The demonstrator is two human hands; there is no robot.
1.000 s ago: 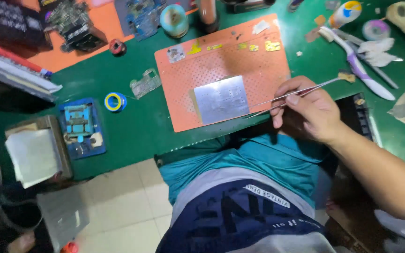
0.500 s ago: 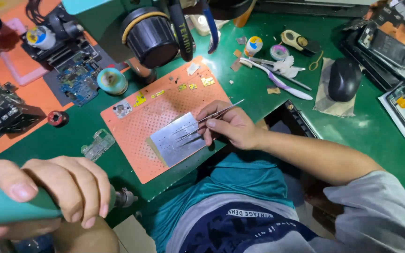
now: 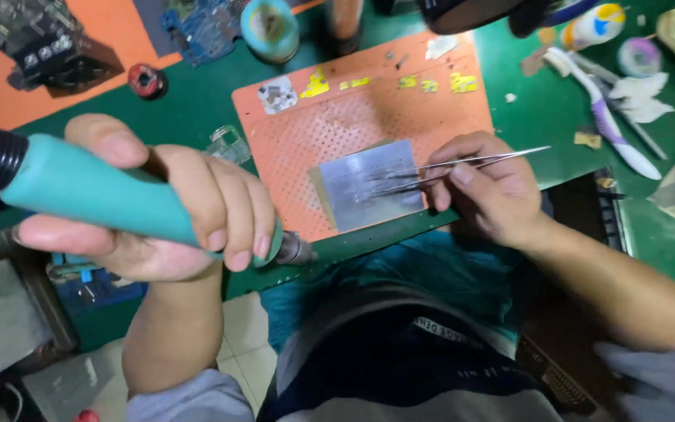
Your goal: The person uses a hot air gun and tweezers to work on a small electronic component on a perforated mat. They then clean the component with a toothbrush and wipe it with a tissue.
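Note:
My left hand (image 3: 166,211) is wrapped round the teal handle of a hot-air tool (image 3: 80,191) with a black ribbed hose; its metal nozzle (image 3: 294,250) points right, near the front edge of the bench. My right hand (image 3: 486,187) pinches metal tweezers (image 3: 431,170), whose tips rest on a shiny metal plate (image 3: 373,184). The plate lies on an orange perforated mat (image 3: 369,109) on the green bench mat (image 3: 197,109).
A toothbrush (image 3: 607,117), tape rolls and small jars lie at the far right. Circuit boards (image 3: 205,23) and a black module (image 3: 48,47) sit on an orange mat at the far left. A blue fixture (image 3: 87,281) and a grey box are near my left elbow.
My left hand has come up into view holding the hot-air tool and moved right toward the plate. The tweezers now lie with their tips on the plate.

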